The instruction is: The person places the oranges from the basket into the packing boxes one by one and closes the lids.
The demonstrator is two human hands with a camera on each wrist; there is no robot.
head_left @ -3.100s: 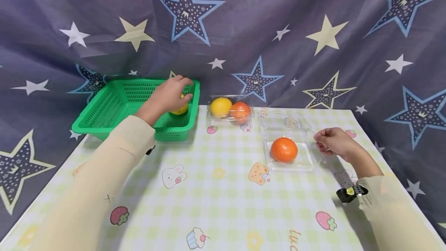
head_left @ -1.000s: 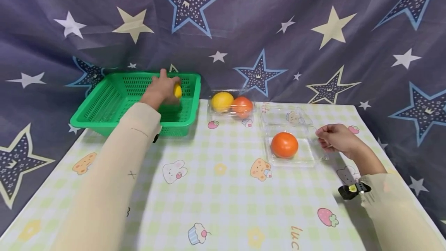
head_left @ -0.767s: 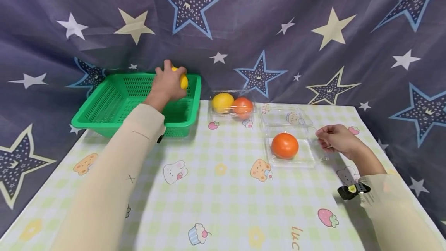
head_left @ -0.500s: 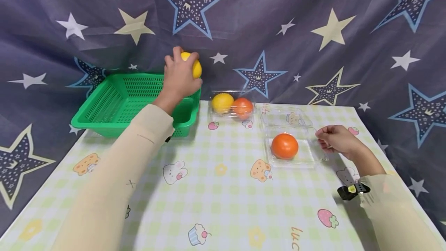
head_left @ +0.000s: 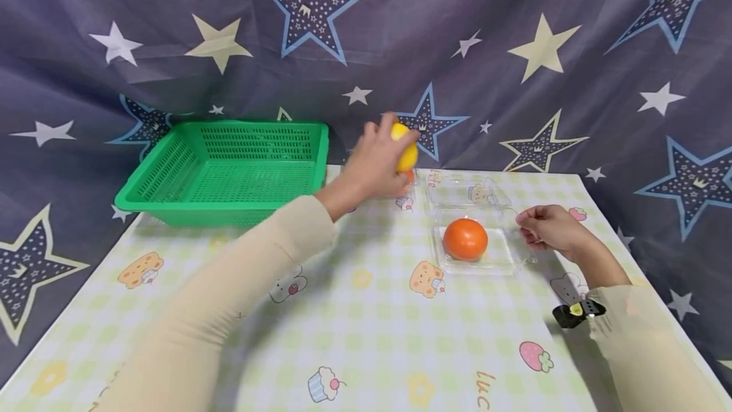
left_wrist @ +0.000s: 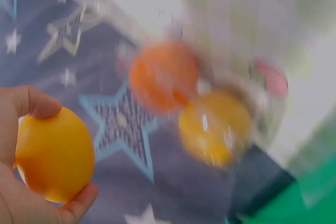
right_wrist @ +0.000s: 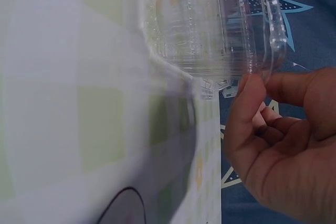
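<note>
My left hand (head_left: 374, 161) grips a yellow lemon (head_left: 407, 148) in the air, above the back middle of the table. In the left wrist view the lemon (left_wrist: 59, 156) sits between thumb and fingers. On the right, my right hand (head_left: 551, 231) pinches the edge of an open clear plastic box (head_left: 503, 259). That pinch on the box wall (right_wrist: 220, 51) shows in the right wrist view. A round orange-red fruit (head_left: 466, 240), tomato or persimmon, lies in the box's left side; the lid (head_left: 463, 192) lies folded back.
A green perforated basket (head_left: 229, 216) stands at the back left, nothing visible inside. Behind my left hand is a second clear box, mostly hidden in the head view, with an orange-red fruit (left_wrist: 164, 77) and a lemon (left_wrist: 215, 129). A star-patterned curtain (head_left: 366, 30) hangs behind the table.
My left hand has taken the lemon out of the green basket, raised it and carried it to the right, in front of the second box. My right hand has stayed at the open box.
</note>
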